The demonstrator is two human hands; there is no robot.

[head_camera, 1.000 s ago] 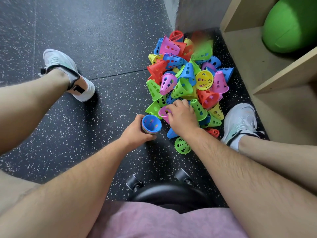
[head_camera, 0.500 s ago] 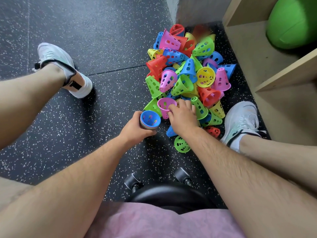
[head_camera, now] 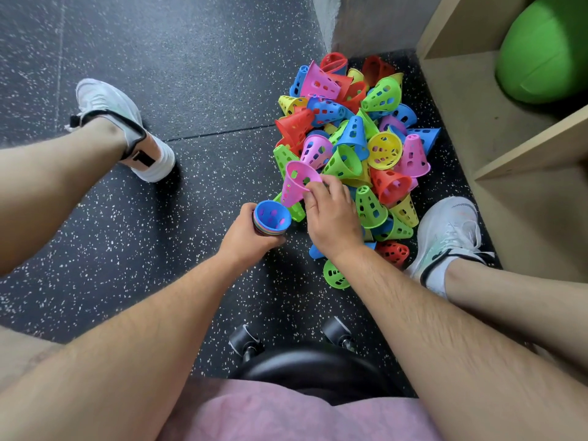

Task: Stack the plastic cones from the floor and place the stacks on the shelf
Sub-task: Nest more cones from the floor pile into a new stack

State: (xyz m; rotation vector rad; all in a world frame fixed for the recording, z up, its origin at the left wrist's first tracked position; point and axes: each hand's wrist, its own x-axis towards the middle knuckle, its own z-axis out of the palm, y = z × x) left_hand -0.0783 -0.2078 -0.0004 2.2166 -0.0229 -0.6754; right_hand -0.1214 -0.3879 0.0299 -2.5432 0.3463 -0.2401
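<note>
Head view: the left hand (head_camera: 251, 237) has its fingers wrapped round a nested stack (head_camera: 273, 218) with a blue cone on top, mouth up, just above the speckled floor (head_camera: 191, 74). The right hand (head_camera: 334, 218) pinches the rim of 1 pink cone (head_camera: 297, 183), tilted, its narrow end near the stack's mouth. Behind lies the loose pile of cones (head_camera: 353, 138), hemmed between a wall corner and the wooden shelf (head_camera: 461, 100), where a green ball (head_camera: 547, 49) fills the upper bay. 2 white shoes (head_camera: 108, 106) flank the pile; the right forearm hides its near edge. A black stool (head_camera: 311, 367) sits below.
</note>
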